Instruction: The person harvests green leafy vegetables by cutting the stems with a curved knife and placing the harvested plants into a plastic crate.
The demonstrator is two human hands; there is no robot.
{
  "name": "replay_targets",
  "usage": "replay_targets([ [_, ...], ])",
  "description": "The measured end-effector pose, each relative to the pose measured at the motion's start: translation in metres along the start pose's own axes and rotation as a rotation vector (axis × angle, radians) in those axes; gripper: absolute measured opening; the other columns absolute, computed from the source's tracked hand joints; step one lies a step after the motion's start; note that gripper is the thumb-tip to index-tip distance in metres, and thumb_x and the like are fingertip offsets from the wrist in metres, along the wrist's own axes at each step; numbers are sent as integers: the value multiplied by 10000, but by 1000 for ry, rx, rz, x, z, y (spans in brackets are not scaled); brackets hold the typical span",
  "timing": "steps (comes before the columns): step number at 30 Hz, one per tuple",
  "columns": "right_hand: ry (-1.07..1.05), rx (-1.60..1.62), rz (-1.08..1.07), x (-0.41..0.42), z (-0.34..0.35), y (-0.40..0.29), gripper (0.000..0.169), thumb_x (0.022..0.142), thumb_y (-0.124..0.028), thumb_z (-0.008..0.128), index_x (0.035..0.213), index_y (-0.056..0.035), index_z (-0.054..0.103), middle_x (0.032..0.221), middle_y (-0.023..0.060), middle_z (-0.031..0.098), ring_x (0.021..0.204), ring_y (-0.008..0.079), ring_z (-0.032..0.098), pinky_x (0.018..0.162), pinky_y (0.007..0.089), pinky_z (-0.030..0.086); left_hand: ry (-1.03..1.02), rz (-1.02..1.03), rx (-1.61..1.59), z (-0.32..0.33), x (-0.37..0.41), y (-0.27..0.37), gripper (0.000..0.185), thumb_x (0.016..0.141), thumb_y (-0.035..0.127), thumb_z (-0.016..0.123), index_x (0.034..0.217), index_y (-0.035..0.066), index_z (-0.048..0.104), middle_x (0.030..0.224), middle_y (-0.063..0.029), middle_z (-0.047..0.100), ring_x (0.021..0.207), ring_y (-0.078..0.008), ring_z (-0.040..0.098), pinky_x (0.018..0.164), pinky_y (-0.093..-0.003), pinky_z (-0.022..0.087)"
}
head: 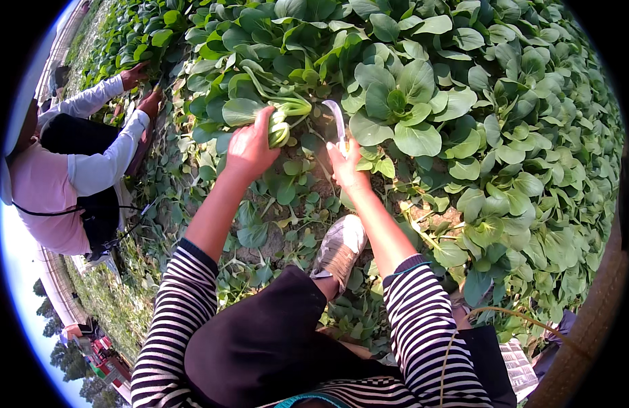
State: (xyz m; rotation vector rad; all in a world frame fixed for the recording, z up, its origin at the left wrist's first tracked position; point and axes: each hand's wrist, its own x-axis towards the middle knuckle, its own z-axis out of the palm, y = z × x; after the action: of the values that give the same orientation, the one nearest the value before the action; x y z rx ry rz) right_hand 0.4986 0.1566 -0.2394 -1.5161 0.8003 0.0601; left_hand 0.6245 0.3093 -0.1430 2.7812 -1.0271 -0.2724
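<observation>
My left hand (251,144) is closed around a leafy green plant (294,108), its pale stem base pointing right and its leaves reaching up and left. My right hand (346,162) grips the handle of a sickle (337,116); the curved metal blade points up, its tip bent left towards the stem base, with a gap between them. Just right of the blade, a broad-leaved green plant (396,102) grows from the soil. Leaves partly hide the ground around both hands.
Dense leafy greens (539,153) cover the right side. My shoe (341,245) stands among low leaves below the hands. At left, a co-worker (54,188) crouches, hands in the plants. A red and green vehicle (107,364) stands far off at lower left.
</observation>
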Motion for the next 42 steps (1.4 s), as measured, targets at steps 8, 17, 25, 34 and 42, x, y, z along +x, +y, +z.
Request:
replay_targets([
  [8,1,704,32,-82,-26,-29,296,872,-252,656,978,1,543,676,47,559,408,74,469,353,206,374,-207,116,-430,-15,-96,59,825,640,65,732,1358,83,325,1160,-211,576,1074,-390,554,897,-419,463],
  [17,-109,552,103,-103,-47,-31,199,842,-148,688,944,-37,558,673,-12,545,457,35,449,394,188,365,-373,240,-632,-37,-85,82,934,603,84,773,1403,130,295,1472,-162,255,1274,-372,400,985,-426,431],
  [25,-241,561,116,-64,-23,-36,256,882,-260,635,976,-43,536,746,57,610,422,62,467,357,200,381,-399,165,-271,-37,-21,43,778,636,146,741,1313,93,361,1098,-182,585,1026,-344,581,856,-399,486],
  [34,-195,-340,-68,3,50,-27,368,838,-322,621,984,-5,504,887,188,641,871,363,620,774,451,480,-343,-263,142,0,9,-42,922,627,190,746,1391,100,236,1150,-221,566,1014,-378,590,837,-439,499],
  [42,-191,-545,-90,5,63,-54,332,872,-253,592,1047,2,473,969,212,642,946,374,618,797,463,485,-247,-387,-21,21,-14,-51,801,608,141,722,1294,87,314,1122,-236,564,981,-401,590,809,-461,494],
])
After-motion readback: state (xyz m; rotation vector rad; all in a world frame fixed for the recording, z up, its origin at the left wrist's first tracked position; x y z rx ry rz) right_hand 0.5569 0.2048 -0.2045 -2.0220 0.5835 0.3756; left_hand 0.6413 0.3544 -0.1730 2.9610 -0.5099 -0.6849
